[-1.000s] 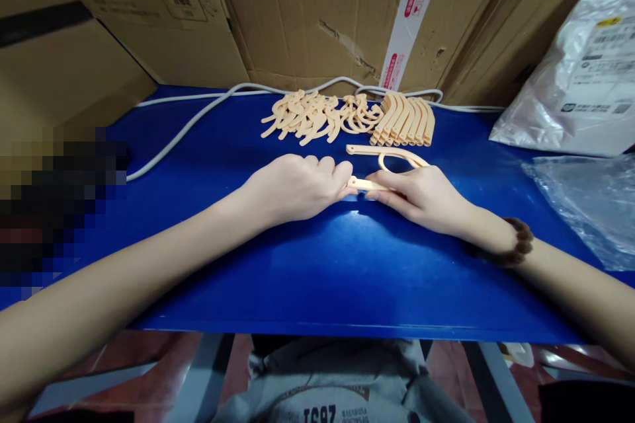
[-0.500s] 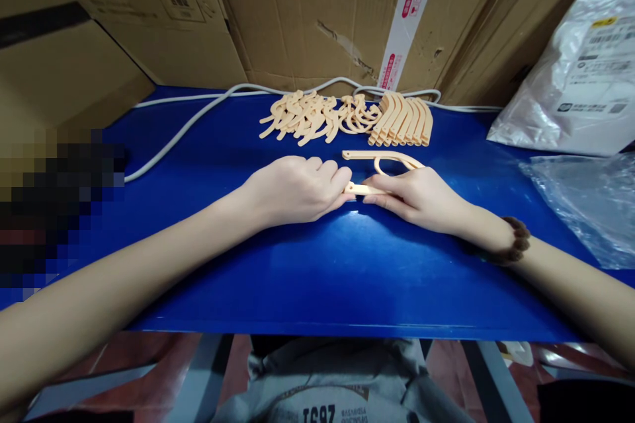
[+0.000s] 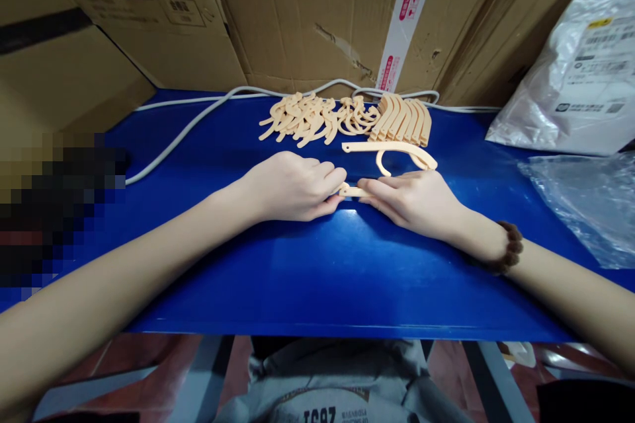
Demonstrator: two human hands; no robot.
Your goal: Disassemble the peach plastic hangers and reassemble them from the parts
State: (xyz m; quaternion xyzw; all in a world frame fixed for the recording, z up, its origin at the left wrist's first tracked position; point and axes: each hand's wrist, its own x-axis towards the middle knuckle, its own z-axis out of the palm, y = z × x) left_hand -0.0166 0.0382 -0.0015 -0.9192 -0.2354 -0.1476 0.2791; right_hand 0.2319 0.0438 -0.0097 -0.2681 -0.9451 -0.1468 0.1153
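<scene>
My right hand (image 3: 409, 201) is closed around a slim beige plastic hanger arm (image 3: 353, 192), whose holed left end sticks out from the fingers. My left hand (image 3: 302, 186) is closed, with thumb and fingertips pinched at that same end; its fingers hide what lies inside them. Just beyond my right hand lies a beige folding hanger piece (image 3: 389, 146), a long curved arm with a hook-like part curling beneath it. Part of it is hidden behind the right hand.
Along the back of the blue table (image 3: 317, 277) lie a heap of curved beige pieces (image 3: 297, 120), beige hooks (image 3: 358, 115) and a neat row of hanger arms (image 3: 403, 120). A white cable (image 3: 183, 129) runs behind. Cardboard boxes (image 3: 307, 13) and a plastic bag (image 3: 570, 92) stand around.
My right hand has shifted slightly toward me and left, uncovering more of the hanger piece beyond it. My left hand has moved a little left, still at the held arm's end.
</scene>
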